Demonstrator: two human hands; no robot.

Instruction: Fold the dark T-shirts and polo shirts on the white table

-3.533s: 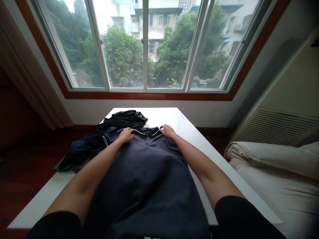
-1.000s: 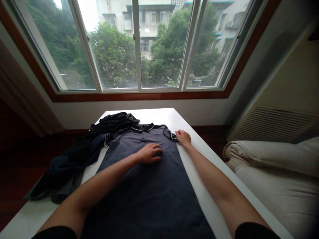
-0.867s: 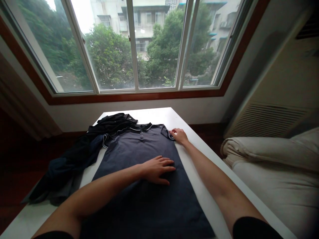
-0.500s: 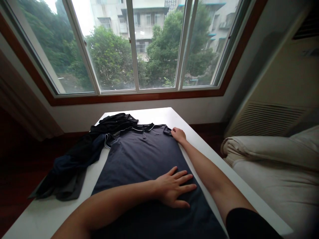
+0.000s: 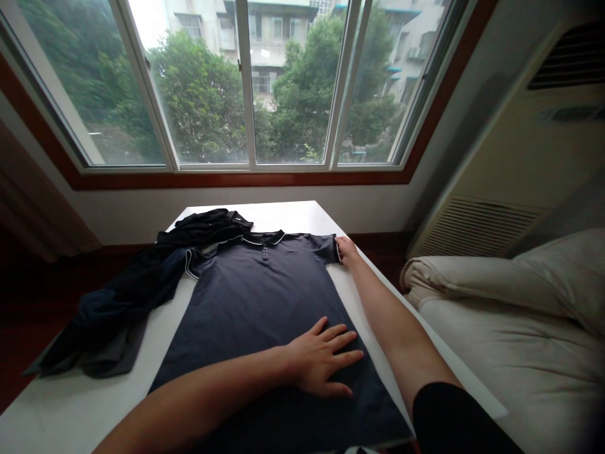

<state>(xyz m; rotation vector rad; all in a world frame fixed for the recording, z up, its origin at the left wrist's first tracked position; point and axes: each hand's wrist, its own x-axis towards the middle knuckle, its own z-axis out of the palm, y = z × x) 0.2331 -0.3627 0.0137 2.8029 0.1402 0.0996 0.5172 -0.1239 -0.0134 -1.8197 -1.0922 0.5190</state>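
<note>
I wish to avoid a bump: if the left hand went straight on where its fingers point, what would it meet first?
The left hand would probably meet the right forearm, past the edge of the dark polo shirt; how high that forearm hangs is unclear.

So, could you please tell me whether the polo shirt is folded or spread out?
Spread out: the polo shirt lies flat on the table, collar at the far end, sleeves out to both sides.

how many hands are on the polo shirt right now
2. The left hand lies spread on the lower front of the polo shirt, toward its right side; the right hand is at the cuff of its right-side sleeve. No other hands show.
</note>
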